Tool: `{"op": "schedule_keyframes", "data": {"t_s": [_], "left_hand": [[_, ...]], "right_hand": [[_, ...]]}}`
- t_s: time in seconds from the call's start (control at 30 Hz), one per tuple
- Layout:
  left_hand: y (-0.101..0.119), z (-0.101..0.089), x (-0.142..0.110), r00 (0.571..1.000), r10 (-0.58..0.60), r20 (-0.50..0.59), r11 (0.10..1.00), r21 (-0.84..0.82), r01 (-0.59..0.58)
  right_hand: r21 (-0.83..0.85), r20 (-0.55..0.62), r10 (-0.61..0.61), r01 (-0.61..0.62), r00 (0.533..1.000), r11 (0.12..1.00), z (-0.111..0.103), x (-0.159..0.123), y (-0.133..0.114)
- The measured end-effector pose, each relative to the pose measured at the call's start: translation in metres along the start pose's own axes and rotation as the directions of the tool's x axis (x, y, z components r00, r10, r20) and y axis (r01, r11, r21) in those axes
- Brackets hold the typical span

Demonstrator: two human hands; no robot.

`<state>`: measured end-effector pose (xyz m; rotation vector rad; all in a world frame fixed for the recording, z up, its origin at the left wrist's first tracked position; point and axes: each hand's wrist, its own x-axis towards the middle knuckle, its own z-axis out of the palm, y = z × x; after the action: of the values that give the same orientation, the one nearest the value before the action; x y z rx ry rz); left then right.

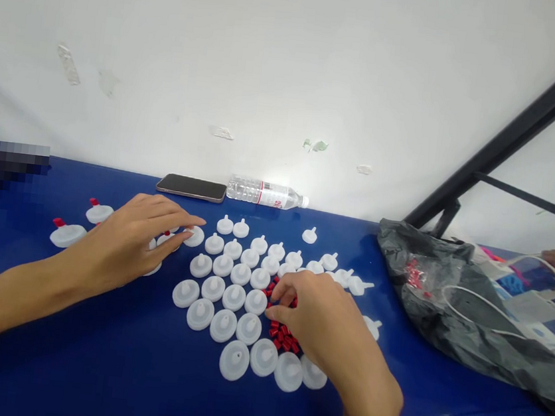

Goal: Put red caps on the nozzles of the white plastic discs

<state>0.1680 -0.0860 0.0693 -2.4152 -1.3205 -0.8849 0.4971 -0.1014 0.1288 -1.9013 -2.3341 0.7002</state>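
White wall fills the back, with bits of old tape stuck on it. Below it is a blue counter. Lots of round white caps sit on the counter in bent rows, most with the little spout up. One lone cap is farther back, close to the wall.

The left hand is bent over the left side. Its thumb and pointing finger are right by a near cap, but I can't tell if they pinch it. More caps, with red tips, lie past that hand to the left.

The right hand is over a pile of small red bits, beside the rows. Its thumb and finger are close together, and I can't tell if they pinch a bit.

A phone and a clear bottle lie flat by the wall. On the right is a dark bag with a white cord on it, near a black bar.
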Motion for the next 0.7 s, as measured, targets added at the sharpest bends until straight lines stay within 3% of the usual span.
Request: {"op": "schedule_keyframes", "data": {"t_s": [0.13, 0.23, 0.4, 0.53, 0.7], "left_hand": [[0.014, -0.010, -0.004, 0.998, 0.053, -0.037, 0.999, -0.008, -0.053], [0.016, -0.011, -0.012, 0.996, 0.093, 0.005, 0.996, -0.016, -0.093], [0.008, -0.007, -0.025, 0.992, 0.058, 0.115, 0.996, 0.062, -0.065], [0.005, -0.010, -0.029, 0.990, 0.027, 0.136, 0.993, 0.107, -0.042], [-0.002, -0.011, -0.031, 0.964, 0.095, 0.249, 0.989, 0.084, -0.119]], "right_hand": [[-0.034, 0.018, 0.000, 0.000, 1.000, 0.999, 0.001, 0.001, -0.005], [-0.064, 0.021, -0.006, 0.007, 1.000, 0.998, 0.002, 0.001, -0.002], [-0.068, 0.002, -0.007, 0.007, 1.000, 0.998, 0.005, 0.003, 0.005], [-0.044, -0.002, 0.011, -0.011, 1.000, 0.999, 0.006, 0.003, 0.003], [-0.117, -0.004, 0.014, -0.015, 1.000, 0.993, 0.005, 0.002, 0.002]]}}
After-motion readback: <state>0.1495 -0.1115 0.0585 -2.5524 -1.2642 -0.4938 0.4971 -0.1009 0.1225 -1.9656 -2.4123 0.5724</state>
